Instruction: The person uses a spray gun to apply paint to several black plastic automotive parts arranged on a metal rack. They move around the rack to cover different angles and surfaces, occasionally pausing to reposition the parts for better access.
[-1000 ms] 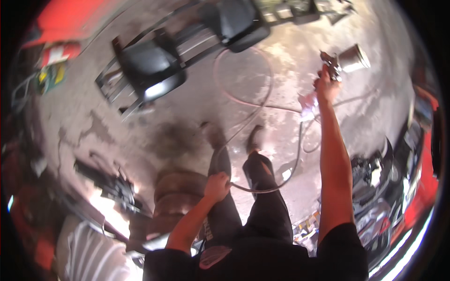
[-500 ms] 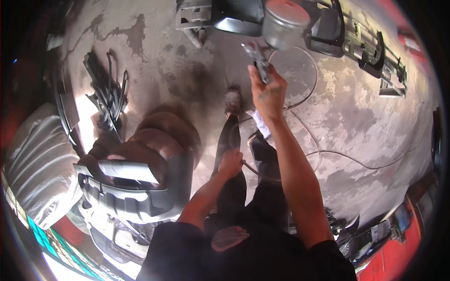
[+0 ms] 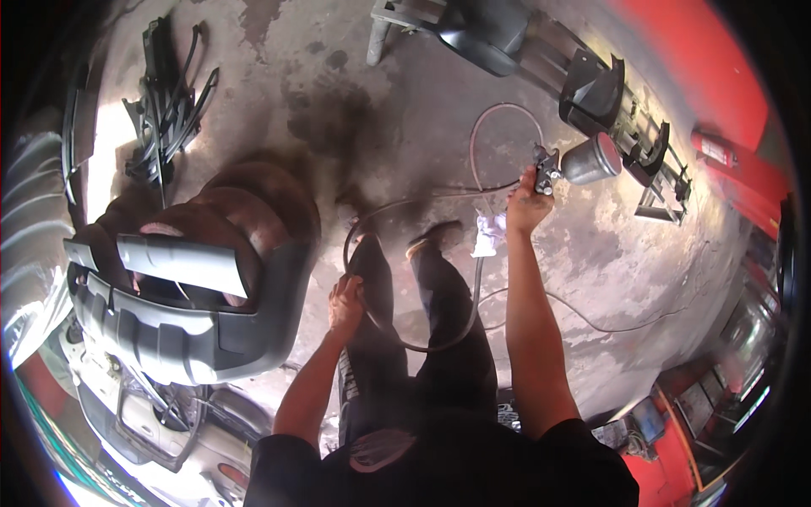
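My right hand (image 3: 530, 207) is closed round the handle of a spray gun (image 3: 547, 169), held out ahead at the right. A silver cup (image 3: 591, 159) with a reddish top is fixed to the gun and tilts to the right. From the gun an air hose (image 3: 422, 197) loops across the front of my legs. My left hand (image 3: 345, 302) grips that hose beside my left thigh. A crumpled white-lilac cloth (image 3: 488, 233) hangs by the hose, below my right hand.
At the left, a grey-black bumper (image 3: 177, 334) rests on brown rounded supports. Dark trim strips (image 3: 165, 110) stand behind it. Black panels (image 3: 486, 38) lie on a metal rack (image 3: 663, 203) ahead and to the right. More hose (image 3: 591, 325) trails over the stained concrete floor.
My right hand has swung the spray gun to the right, away from the rack's panels. My left hand has shifted left with the hose. The view has turned and my feet have stepped.
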`<act>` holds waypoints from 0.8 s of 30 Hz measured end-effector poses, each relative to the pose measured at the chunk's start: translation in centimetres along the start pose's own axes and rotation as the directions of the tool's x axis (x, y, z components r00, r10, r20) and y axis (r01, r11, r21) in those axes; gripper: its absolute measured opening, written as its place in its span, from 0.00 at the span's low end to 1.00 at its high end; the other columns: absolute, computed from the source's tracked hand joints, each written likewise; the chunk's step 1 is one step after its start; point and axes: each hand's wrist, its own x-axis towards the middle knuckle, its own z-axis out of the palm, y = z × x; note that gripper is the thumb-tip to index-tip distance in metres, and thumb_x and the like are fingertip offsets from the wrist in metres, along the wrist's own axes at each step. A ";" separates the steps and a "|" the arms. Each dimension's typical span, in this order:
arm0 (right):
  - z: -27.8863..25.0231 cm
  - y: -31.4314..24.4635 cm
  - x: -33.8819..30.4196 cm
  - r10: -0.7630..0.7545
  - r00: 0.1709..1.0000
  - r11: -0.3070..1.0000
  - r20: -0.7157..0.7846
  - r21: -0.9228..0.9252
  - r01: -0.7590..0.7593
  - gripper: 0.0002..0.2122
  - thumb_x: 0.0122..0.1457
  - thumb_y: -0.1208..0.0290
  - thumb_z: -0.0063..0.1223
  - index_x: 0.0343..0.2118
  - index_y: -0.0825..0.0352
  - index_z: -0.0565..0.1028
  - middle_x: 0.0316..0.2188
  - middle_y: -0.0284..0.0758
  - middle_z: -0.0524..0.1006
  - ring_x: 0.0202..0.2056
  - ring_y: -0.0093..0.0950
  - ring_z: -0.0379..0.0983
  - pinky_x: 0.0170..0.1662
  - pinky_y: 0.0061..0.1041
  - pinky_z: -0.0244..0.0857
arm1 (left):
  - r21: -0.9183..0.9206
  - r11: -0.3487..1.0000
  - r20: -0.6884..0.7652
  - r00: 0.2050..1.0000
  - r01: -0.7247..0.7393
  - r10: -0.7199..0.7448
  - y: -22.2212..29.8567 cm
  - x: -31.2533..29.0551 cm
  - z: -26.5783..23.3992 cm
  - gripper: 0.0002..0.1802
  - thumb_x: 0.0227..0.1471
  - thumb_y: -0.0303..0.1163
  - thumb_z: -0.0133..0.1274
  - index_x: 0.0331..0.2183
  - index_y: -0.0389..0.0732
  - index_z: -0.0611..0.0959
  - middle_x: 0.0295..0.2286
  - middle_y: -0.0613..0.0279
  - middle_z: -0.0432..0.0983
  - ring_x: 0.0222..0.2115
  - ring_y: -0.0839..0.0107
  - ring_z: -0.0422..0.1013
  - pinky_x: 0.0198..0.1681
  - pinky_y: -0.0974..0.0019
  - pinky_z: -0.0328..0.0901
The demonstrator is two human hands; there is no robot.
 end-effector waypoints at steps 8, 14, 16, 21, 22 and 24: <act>15.7 -1.9 -1.3 -0.176 0.955 0.901 0.240 0.431 0.057 0.16 0.65 0.63 0.61 0.41 0.75 0.80 0.26 0.40 0.82 0.26 0.32 0.80 0.30 0.31 0.68 | -0.081 0.997 0.034 0.999 -0.011 0.014 -2.3 3.6 -5.6 0.13 0.57 0.26 0.56 0.45 0.47 0.81 0.46 0.57 0.80 0.45 0.47 0.77 0.47 0.48 0.71; 18.7 -16.1 -7.6 -0.388 0.899 0.918 0.202 -0.002 0.397 0.18 0.65 0.58 0.63 0.33 0.72 0.77 0.20 0.34 0.78 0.14 0.22 0.69 0.16 0.23 0.62 | -0.184 0.983 -0.034 0.999 -0.010 0.004 -1.4 7.0 -14.7 0.11 0.59 0.27 0.55 0.44 0.46 0.82 0.47 0.56 0.79 0.46 0.47 0.77 0.45 0.48 0.71; 17.4 -16.1 -5.6 -0.399 0.910 0.910 0.110 -0.078 0.408 0.17 0.66 0.58 0.62 0.32 0.72 0.77 0.18 0.32 0.75 0.13 0.22 0.68 0.16 0.24 0.61 | -0.196 0.979 -0.046 0.998 -0.049 0.040 -0.9 9.2 -18.3 0.11 0.60 0.28 0.53 0.45 0.45 0.82 0.47 0.54 0.78 0.46 0.46 0.76 0.46 0.48 0.71; 16.3 -14.4 -4.2 -0.202 0.972 0.977 -0.117 -0.088 0.192 0.16 0.66 0.58 0.61 0.35 0.69 0.78 0.17 0.32 0.75 0.12 0.23 0.67 0.14 0.26 0.60 | -0.095 0.984 -0.097 0.985 -0.154 0.145 -0.9 15.7 -26.8 0.13 0.59 0.30 0.56 0.46 0.52 0.84 0.54 0.57 0.73 0.51 0.47 0.74 0.50 0.49 0.72; 17.1 -13.8 -3.2 -0.207 0.964 0.969 -0.165 -0.172 0.178 0.16 0.66 0.58 0.61 0.37 0.70 0.79 0.18 0.32 0.75 0.12 0.23 0.68 0.14 0.26 0.60 | -0.067 0.985 -0.066 0.986 -0.160 0.156 -1.1 17.5 -28.4 0.13 0.59 0.31 0.56 0.46 0.52 0.84 0.56 0.58 0.72 0.51 0.48 0.74 0.50 0.49 0.72; 20.4 -16.6 -2.5 -0.238 0.954 0.954 -0.181 -0.229 0.194 0.16 0.66 0.58 0.60 0.43 0.69 0.80 0.18 0.33 0.76 0.14 0.25 0.71 0.15 0.29 0.62 | 0.046 0.984 -0.011 0.985 -0.173 0.173 -1.3 21.0 -32.2 0.13 0.58 0.31 0.58 0.45 0.54 0.84 0.59 0.59 0.70 0.52 0.49 0.74 0.50 0.48 0.73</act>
